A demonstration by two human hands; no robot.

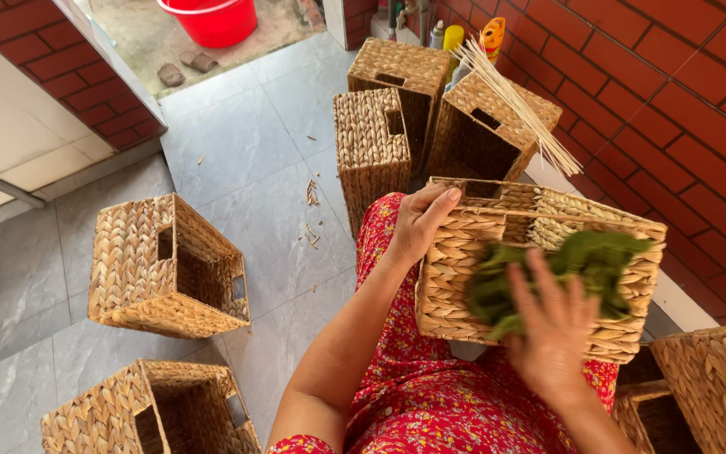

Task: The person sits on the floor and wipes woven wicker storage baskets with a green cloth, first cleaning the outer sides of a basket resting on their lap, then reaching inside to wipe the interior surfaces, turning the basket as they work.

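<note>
Lap: a red flowered dress [430, 403] fills the bottom of the view, and the basket being worked on rests against it.
Right hand: the right hand [552, 328] is blurred, fingers spread and lying flat on a green cloth [581, 269], pressing it to the basket's side; whether any finger curls round the cloth I cannot tell.
Green cloth: crumpled, spread across the woven side from the middle toward the right edge.
Basket in hand: a square woven basket [464, 277] tipped on its side on the lap, its open mouth facing away, a handle slot showing near the top edge.
Left hand: the left hand [420, 223] is closed over the basket's upper left corner, fingers hooked over the rim and thumb on the outer wall.
Near left: two more baskets [128, 269] lie on the grey tiled floor [245, 143], one on its side, one below it with its mouth up.
Near right: another basket corner [720, 378] sits by the brick wall [682, 84].
Farther off: three baskets [371, 143] stand in a group, with a bundle of thin pale sticks [518, 105] leaning across them.
Far end: a red tub [212, 18] and a pair of sandals [186, 67] on the ground outside.
</note>
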